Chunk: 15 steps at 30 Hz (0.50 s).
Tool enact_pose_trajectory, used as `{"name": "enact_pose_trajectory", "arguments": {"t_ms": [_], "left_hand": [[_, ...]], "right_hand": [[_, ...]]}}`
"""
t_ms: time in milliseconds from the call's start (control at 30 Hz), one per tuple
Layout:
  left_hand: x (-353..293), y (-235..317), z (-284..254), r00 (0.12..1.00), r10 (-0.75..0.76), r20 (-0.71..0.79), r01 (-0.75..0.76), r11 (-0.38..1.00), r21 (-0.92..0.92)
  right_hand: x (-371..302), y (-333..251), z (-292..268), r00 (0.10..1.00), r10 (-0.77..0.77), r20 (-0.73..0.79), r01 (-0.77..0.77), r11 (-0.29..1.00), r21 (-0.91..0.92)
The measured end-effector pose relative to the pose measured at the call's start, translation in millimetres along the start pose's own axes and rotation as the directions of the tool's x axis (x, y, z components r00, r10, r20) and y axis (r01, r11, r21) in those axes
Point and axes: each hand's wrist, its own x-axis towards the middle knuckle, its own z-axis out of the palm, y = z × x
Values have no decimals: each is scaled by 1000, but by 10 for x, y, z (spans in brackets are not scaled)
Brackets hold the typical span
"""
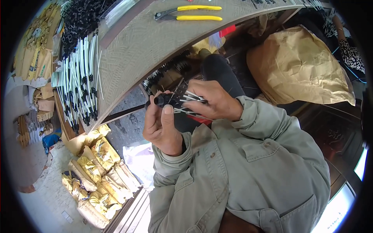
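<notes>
Just in front of the tabletop [136,58], the left hand [162,131] pinches a black round-mouthed fitting [159,101]; the right hand [214,99] grips several slim white rods [193,96]. Fitting judged light, stiff: hold by the barrel. Rods probably springy: hold mid-length. Upon the tabletop: yellow-handled pliers [199,18].

We look from the person's head, through a wide fisheye camera, and we face steeply down and somewhat forward. The left hand [165,134] and the right hand [215,100] are near to us, about in the middle. The shirt [268,167], also near, fills the lower right part. Ahead, the table [151,40] runs across our upper view, its edge bending.
</notes>
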Motion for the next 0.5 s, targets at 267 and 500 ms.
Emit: {"name": "enact_pose_trajectory", "arguments": {"t_ms": [267,500], "left_hand": [[16,-2,36,999,49,-22,-49,998,-28],[48,-48,-25,992,15,-123,-11,999,33]], "right_hand": [[48,45,-80,986,66,151,-88,985,146],[69,93,-10,999,-28,38,29,999,-32]]}}
